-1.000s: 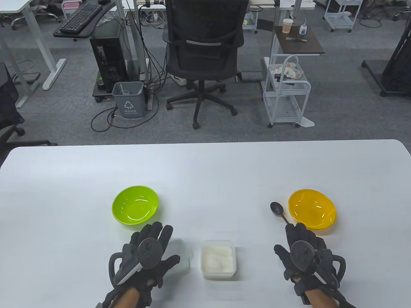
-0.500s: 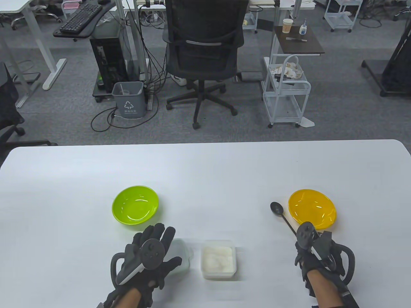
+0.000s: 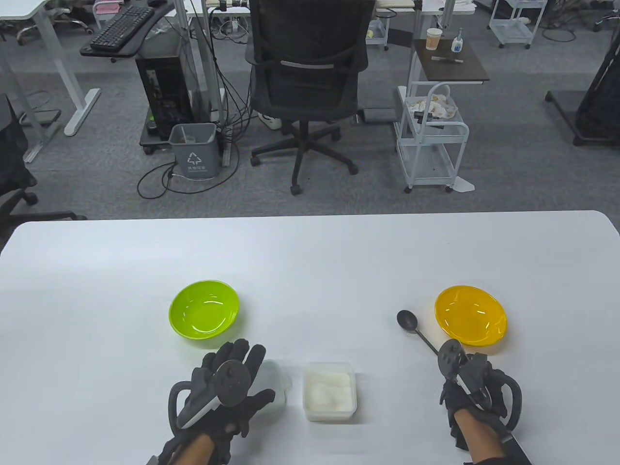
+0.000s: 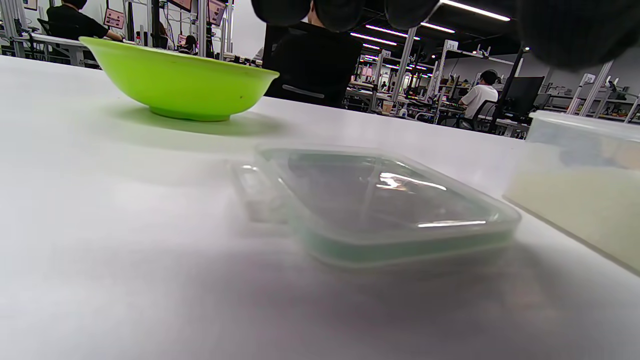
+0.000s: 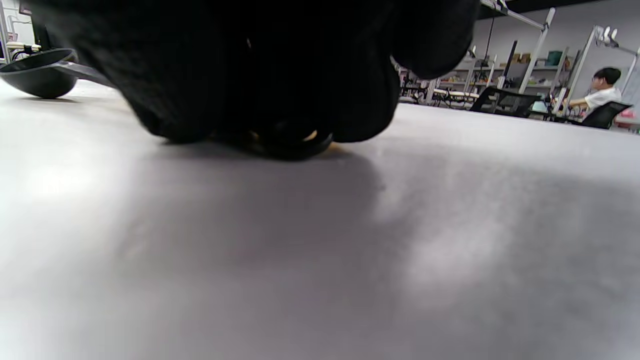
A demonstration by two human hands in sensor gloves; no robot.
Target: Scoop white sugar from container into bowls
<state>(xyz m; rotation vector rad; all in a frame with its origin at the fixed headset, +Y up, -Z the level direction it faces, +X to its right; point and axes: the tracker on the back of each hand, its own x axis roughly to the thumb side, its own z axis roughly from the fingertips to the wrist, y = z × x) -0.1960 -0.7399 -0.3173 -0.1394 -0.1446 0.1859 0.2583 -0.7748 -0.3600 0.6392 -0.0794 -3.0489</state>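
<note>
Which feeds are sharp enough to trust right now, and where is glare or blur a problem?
Table view: sharp, with small glare spots in the green plastic bowl and orange plastic bowl. Left wrist view: clear plastic lid soft, glare streaks. Right wrist view: black gloved right hand blocks most, table blurred.

**Table layout**

Sugar container (image 3: 330,391) sat at front centre of the table (image 3: 310,252); lid (image 3: 272,387) just left of it. One bowl (image 3: 204,309) lay behind the lid, another bowl (image 3: 471,315) far right, spoon (image 3: 412,325) just left of that.
</note>
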